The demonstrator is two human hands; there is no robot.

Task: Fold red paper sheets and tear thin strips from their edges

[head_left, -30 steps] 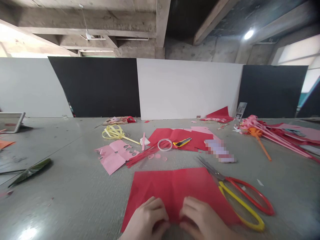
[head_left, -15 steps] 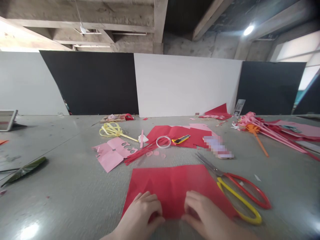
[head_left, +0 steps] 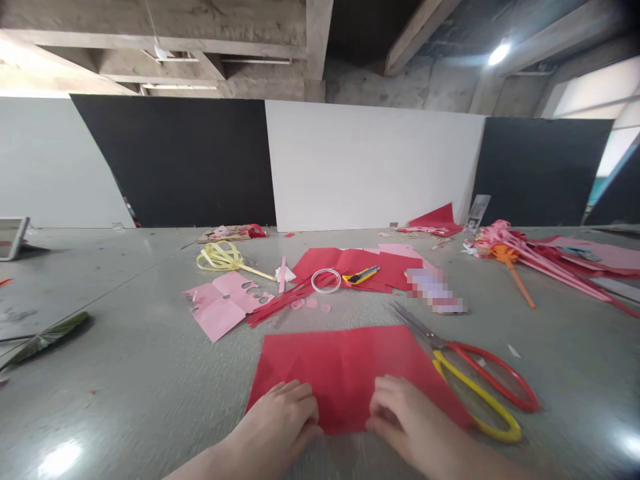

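Note:
A sheet of red paper [head_left: 345, 367] lies on the grey table in front of me, faintly creased down its middle. My left hand [head_left: 287, 417] is at its near left edge, fingers curled over the edge with the thumb beneath. At the near right edge, my right hand [head_left: 403, 413] grips the paper in the same way, fingers and thumb close together. Open scissors handles, one red and one yellow, belong to the scissors [head_left: 440, 343] just right of the sheet; their blades point away to the left.
Beyond the sheet lie cut pink paper [head_left: 225, 303], red strips [head_left: 280, 303], a tape roll [head_left: 326, 281], a yellow cutter [head_left: 362, 275] and a blurred-out object [head_left: 435, 290]. A yellow ribbon form [head_left: 220, 257] is behind; a green leaf [head_left: 50, 337] lies left.
The view has shifted slightly. My left hand has shifted a little, its fingers more closed at the near edge; my right hand remains at the paper's edge.

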